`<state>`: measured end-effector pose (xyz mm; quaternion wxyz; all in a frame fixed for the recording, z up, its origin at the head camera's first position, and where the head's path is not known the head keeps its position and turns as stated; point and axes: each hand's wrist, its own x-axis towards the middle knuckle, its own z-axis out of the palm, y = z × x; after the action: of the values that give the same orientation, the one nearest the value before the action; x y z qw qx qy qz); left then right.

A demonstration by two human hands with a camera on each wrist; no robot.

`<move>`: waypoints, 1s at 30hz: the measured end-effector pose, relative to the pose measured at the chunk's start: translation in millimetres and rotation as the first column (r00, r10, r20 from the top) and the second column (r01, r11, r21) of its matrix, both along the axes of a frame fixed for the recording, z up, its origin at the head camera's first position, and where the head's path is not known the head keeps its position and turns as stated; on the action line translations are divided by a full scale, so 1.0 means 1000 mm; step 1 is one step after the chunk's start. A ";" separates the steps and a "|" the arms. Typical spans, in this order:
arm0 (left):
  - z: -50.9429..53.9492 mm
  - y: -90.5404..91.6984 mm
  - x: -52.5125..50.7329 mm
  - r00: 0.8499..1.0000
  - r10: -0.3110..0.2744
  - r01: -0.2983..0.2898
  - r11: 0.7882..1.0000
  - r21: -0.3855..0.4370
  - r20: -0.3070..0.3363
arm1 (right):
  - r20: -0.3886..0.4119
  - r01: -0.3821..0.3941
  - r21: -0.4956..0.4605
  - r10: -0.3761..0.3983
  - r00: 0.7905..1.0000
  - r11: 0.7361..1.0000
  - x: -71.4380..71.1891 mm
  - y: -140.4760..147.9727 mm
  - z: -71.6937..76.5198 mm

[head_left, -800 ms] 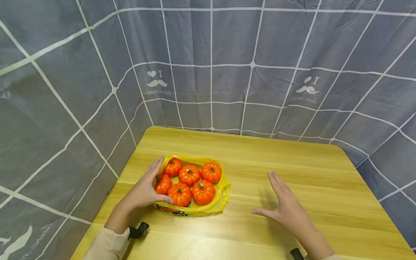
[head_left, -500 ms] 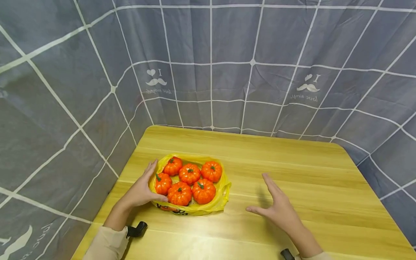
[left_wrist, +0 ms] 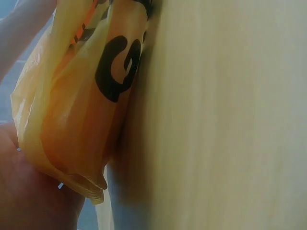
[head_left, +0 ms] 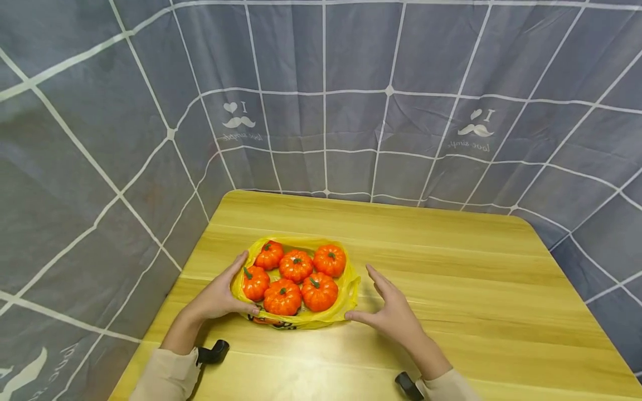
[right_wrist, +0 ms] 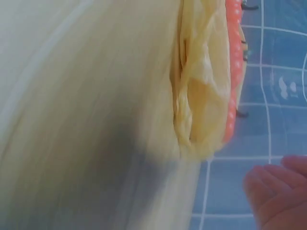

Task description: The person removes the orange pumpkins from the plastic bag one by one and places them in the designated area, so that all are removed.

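Near the table's (head_left: 451, 267) left edge, the yellow bag (head_left: 321, 318) looks like thin, crinkly plastic. The pumpkins (head_left: 283, 298) in it look shiny and ridged. The table looks like smooth, shiny wood. Past its far edge, the curtain (head_left: 358, 61) looks like dull, creased cloth. My sleeves (head_left: 168, 372) look like dull cloth too.

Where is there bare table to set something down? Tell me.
Free: the stretch of table between the right hand and the table's right edge; the strip between the yellow bag and the curtain; a smaller patch before the bag, between the sleeves. Crowded: the bag, holding six pumpkins, left hand against one side, right hand close on the other.
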<state>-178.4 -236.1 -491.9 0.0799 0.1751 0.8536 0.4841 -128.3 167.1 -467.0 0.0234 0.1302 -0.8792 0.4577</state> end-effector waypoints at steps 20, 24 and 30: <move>-0.001 0.010 0.002 1.000 0.000 0.000 0.999 -0.032 0.007 | 0.052 -0.002 0.038 0.000 0.999 0.999 -0.009 -0.056 -0.016; -0.001 0.010 0.002 1.000 0.000 0.001 0.999 -0.032 0.019 | 0.031 0.021 0.075 -0.023 0.999 0.997 -0.010 -0.062 -0.022; 0.001 0.009 0.002 1.000 0.002 -0.001 1.000 -0.031 0.030 | -0.006 0.047 0.084 -0.046 0.999 0.995 -0.012 -0.068 -0.026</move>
<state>-176.0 -227.6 -490.9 0.0950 0.1661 0.8597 0.4736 -140.4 98.6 -493.4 0.0304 0.1117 -0.9004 0.4193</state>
